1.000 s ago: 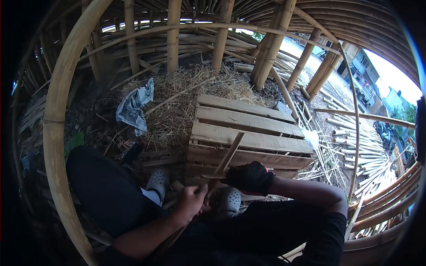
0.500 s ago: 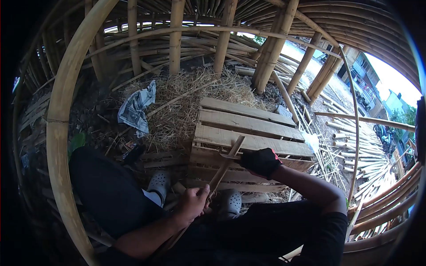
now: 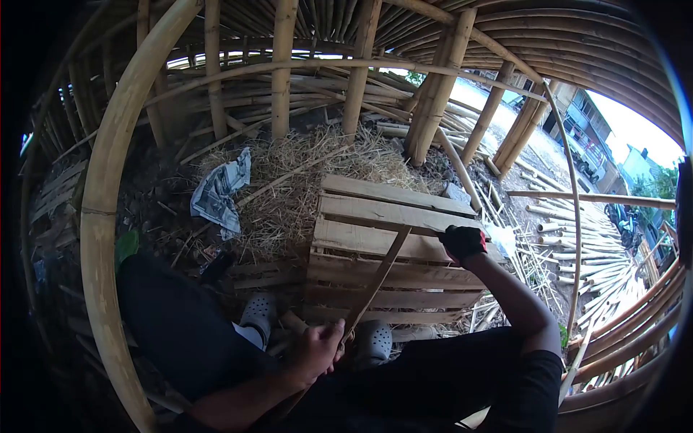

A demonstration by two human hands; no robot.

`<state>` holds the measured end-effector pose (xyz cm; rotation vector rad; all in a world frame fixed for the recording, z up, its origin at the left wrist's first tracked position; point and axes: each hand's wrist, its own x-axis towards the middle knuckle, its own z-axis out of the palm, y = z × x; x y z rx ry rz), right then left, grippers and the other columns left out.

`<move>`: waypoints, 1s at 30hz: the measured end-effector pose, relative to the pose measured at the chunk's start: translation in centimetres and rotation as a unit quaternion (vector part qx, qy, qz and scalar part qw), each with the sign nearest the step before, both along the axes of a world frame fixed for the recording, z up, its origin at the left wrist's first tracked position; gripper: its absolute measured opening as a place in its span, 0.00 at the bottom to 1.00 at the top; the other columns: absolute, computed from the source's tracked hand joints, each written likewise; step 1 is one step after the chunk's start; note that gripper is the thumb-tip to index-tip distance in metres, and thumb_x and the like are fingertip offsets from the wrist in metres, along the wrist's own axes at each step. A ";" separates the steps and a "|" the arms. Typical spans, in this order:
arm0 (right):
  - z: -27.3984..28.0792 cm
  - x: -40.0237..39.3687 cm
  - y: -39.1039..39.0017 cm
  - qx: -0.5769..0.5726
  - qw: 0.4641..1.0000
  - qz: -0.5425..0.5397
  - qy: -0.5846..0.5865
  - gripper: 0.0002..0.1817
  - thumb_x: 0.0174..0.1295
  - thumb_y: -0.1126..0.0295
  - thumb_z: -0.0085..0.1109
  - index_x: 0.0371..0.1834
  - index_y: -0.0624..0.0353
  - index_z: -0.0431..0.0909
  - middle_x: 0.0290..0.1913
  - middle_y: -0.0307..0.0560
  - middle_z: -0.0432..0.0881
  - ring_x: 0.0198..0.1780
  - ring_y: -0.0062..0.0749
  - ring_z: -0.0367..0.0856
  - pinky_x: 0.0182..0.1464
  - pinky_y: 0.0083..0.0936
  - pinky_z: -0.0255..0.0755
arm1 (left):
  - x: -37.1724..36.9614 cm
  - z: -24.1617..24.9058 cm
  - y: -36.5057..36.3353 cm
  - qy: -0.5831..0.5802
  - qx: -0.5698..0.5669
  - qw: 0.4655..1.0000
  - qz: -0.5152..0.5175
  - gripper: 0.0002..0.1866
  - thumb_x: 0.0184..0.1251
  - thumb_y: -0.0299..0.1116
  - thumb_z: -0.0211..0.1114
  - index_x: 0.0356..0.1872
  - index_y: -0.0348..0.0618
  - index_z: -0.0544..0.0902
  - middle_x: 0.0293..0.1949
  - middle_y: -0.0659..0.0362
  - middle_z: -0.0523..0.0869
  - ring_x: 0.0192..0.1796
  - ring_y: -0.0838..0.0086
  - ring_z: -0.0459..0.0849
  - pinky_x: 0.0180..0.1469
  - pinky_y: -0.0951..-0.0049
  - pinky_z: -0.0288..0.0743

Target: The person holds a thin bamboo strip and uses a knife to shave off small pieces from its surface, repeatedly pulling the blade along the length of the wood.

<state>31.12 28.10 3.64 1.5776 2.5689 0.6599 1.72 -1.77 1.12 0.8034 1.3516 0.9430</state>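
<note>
A flat bamboo strip [image 3: 378,276] slants up from my lap, its far end over the slatted wooden crate [image 3: 404,211]. My bare left hand [image 3: 315,352] is closed around the strip's lower part. Off to the right, my right hand [image 3: 464,244] wears a black and red glove and grips a knife. Only the knife's blade [image 3: 432,229] shows, pointing left toward the strip's far end but apart from it; the glove hides the handle.
A crumpled printed sheet [image 3: 221,192] lies by the straw [image 3: 289,180] beyond my knee. A thick bamboo pole [image 3: 99,238] curves up close on my left. Upright bamboo posts [image 3: 283,79] stand ahead, and cut bamboo poles [image 3: 577,249] are piled at right.
My right hand and the knife have moved right, away from the strip, where the blade had been against it. My left hand keeps its hold on the strip.
</note>
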 end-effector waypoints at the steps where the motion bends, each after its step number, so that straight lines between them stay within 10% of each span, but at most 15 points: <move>1: -0.4 0.2 -0.1 -0.002 1.000 0.001 -0.003 0.26 0.69 0.43 0.43 0.31 0.52 0.81 0.26 0.48 0.84 0.30 0.40 0.86 0.29 0.39 0.75 | 0.0 0.0 0.0 -0.012 0.007 1.000 -0.002 0.23 0.76 0.52 0.49 0.35 0.42 0.80 0.16 0.68 0.72 0.13 0.87 0.66 0.14 0.84 0.59; 5: 2.6 -2.3 -4.0 -0.005 0.991 -0.073 0.111 0.23 0.67 0.45 0.49 0.34 0.53 0.81 0.29 0.50 0.84 0.32 0.49 0.84 0.33 0.43 0.75 | -0.2 -1.1 0.9 -0.041 0.016 0.999 0.015 0.22 0.76 0.51 0.50 0.35 0.43 0.79 0.17 0.67 0.73 0.13 0.86 0.67 0.14 0.84 0.60; 7: 2.9 -4.1 -5.9 -0.031 0.962 0.056 0.264 0.18 0.66 0.49 0.53 0.38 0.52 0.81 0.31 0.51 0.84 0.33 0.50 0.84 0.34 0.42 0.76 | -0.3 -1.6 0.9 -0.015 -0.005 1.000 0.005 0.22 0.75 0.52 0.51 0.34 0.43 0.79 0.18 0.66 0.75 0.13 0.86 0.68 0.14 0.83 0.60; 11: 2.9 -6.7 -9.7 -0.121 0.943 0.267 0.157 0.21 0.66 0.43 0.50 0.44 0.46 0.82 0.36 0.45 0.85 0.37 0.42 0.85 0.38 0.37 0.77 | 0.0 -1.7 1.1 0.015 -0.028 0.999 0.009 0.21 0.75 0.52 0.51 0.34 0.44 0.79 0.19 0.65 0.76 0.13 0.85 0.68 0.14 0.82 0.60; 30: 1.9 -9.0 -8.7 -0.165 0.971 0.173 0.010 0.25 0.66 0.40 0.43 0.38 0.45 0.83 0.30 0.41 0.85 0.31 0.39 0.85 0.30 0.37 0.77 | 0.2 -1.6 1.9 0.049 0.017 0.998 0.021 0.21 0.76 0.51 0.49 0.37 0.44 0.78 0.16 0.67 0.73 0.13 0.85 0.67 0.14 0.83 0.61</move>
